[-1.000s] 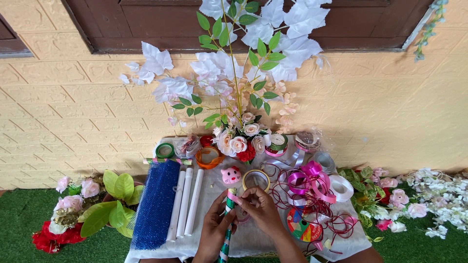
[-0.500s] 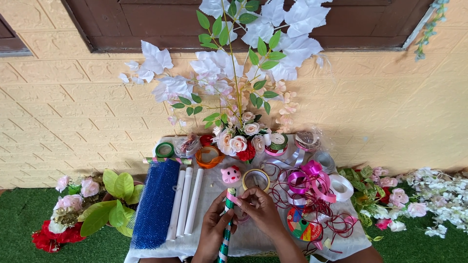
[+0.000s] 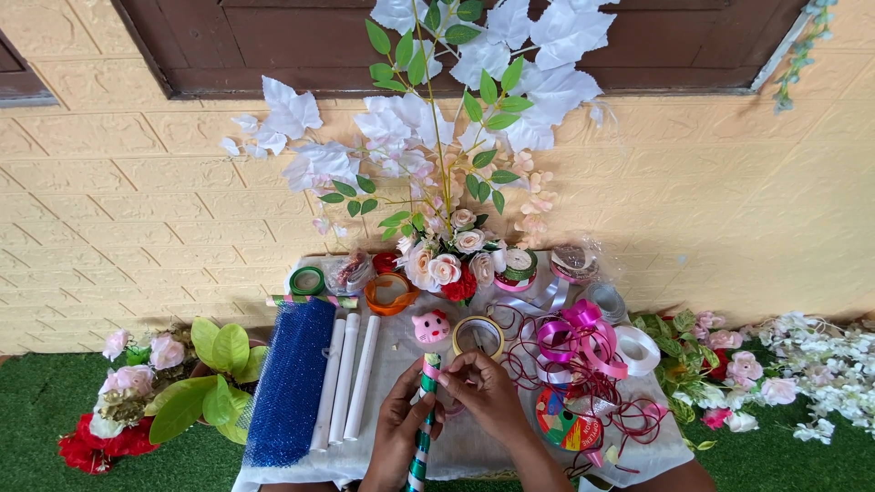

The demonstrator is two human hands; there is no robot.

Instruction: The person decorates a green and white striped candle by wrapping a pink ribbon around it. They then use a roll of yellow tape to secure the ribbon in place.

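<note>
While the left hand (image 3: 398, 428) grips a green striped stick (image 3: 423, 426) upright over the cloth-covered table (image 3: 474, 451), the right hand (image 3: 488, 392) pinches its top end, fingers closed, just below a tape roll (image 3: 478, 335).

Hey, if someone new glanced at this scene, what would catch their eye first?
Probably the tall flower arrangement with white leaves and pink roses, standing at the back of the cloth-covered table against the yellow wall. Next, at the front, the left hand and right hand meet at the top of a green striped stick. The blue mesh roll at the left and the magenta bow at the right also stand out.
</note>
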